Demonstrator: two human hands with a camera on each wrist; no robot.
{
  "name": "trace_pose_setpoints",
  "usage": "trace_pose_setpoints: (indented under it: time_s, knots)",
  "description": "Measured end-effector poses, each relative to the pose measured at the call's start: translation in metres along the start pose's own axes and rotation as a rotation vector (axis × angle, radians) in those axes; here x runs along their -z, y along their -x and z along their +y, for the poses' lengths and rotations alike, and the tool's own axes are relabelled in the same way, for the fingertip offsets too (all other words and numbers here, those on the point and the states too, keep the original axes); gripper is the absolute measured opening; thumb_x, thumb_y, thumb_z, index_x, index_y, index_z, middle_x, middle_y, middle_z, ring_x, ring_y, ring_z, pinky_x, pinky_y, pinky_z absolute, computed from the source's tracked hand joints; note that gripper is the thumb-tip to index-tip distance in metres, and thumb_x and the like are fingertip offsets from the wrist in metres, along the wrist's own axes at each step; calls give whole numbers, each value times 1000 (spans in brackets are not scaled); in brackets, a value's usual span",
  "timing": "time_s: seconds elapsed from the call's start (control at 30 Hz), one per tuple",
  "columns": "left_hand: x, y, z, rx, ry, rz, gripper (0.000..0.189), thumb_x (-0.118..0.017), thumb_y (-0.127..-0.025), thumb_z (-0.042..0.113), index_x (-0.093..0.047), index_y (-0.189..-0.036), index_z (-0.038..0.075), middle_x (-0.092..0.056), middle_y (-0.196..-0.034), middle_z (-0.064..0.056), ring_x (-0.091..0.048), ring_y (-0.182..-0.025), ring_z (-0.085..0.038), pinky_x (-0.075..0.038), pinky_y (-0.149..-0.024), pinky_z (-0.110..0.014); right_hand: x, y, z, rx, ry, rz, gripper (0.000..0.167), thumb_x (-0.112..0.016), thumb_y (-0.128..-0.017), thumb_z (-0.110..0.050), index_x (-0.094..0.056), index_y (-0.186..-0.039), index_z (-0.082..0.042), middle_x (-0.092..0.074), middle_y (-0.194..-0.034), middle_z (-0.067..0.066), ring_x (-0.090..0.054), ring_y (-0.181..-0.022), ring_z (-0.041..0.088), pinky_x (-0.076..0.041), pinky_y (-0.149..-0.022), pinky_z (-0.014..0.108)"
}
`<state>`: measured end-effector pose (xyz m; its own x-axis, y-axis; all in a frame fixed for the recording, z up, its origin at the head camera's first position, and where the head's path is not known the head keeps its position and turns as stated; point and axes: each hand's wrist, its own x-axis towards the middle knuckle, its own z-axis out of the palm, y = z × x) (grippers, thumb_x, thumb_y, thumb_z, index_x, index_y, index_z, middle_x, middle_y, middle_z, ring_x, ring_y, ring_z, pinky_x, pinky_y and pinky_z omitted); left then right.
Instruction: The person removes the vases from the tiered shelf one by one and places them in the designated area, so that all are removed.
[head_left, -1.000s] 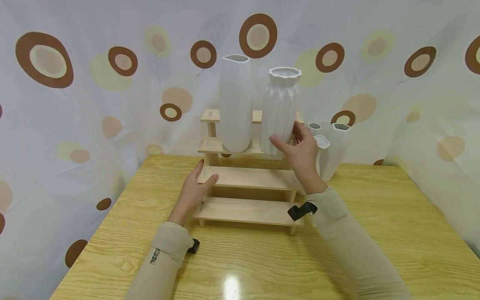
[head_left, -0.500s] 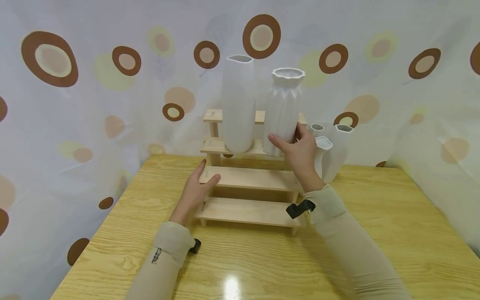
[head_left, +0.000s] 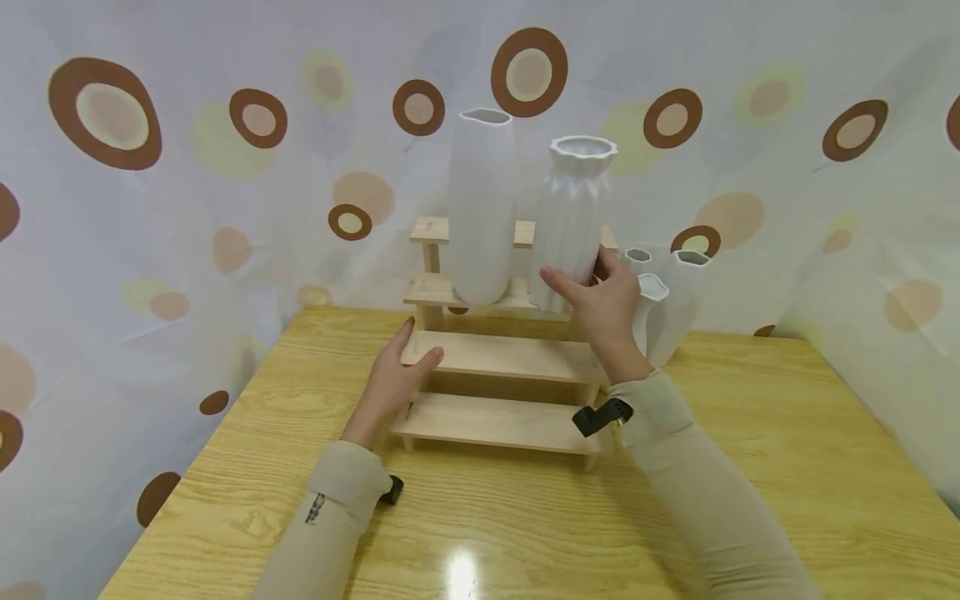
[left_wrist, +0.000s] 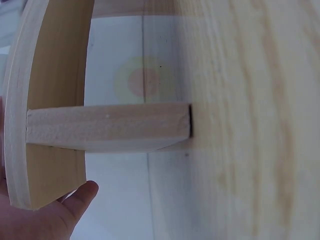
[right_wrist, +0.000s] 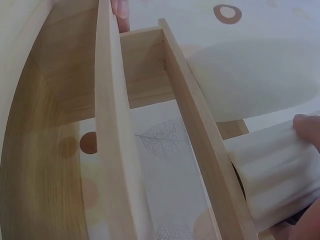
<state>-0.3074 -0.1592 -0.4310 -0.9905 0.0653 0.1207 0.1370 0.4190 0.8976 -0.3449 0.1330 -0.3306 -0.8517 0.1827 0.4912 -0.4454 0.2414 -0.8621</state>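
A stepped wooden stand (head_left: 495, 358) is on the table. My right hand (head_left: 609, 304) grips a white fluted vase (head_left: 572, 225) low on its body, thumb in front and fingers behind its right side. The vase is upright at the right of the second-highest step, its base by that step's front edge; how fully it rests there I cannot tell. To its left, a taller smooth white vase (head_left: 482, 208) stands upright on the same step. My left hand (head_left: 392, 371) holds the left end of a lower step, thumb over the board (left_wrist: 57, 125).
Behind my right hand several other white vases stand on the table, among them a tall one (head_left: 678, 304) and a flared one (head_left: 651, 292). A patterned cloth (head_left: 300, 167) hangs behind the wooden table (head_left: 787, 467).
The head view has shifted slightly, so everything appears a little further right. Both hands, the stand and the vases keep their places relative to each other.
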Motion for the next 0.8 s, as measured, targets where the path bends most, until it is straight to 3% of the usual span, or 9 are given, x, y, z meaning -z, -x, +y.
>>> trace_pose_setpoints:
  time_s: [0.4, 0.8]
  knots:
    - [0, 1, 1, 2, 15, -8, 90, -59, -93, 59, -14, -160, 19, -13, -163, 2, -11, -149, -24, -17, -118, -49, 4, 9, -3, 35, -29, -1, 59, -91, -71, -32, -70, -119, -7, -69, -112, 8, -64, -104, 16, -54, -88, 30]
    - [0, 2, 2, 6, 1, -11, 92, -59, -92, 61, -13, -160, 21, -13, -163, 1, -11, -149, -25, -18, -118, -49, 12, 20, -9, 42, -27, -5, 64, -91, -71, -30, -68, -126, -7, -68, -116, 8, -63, -107, 17, -54, -90, 31]
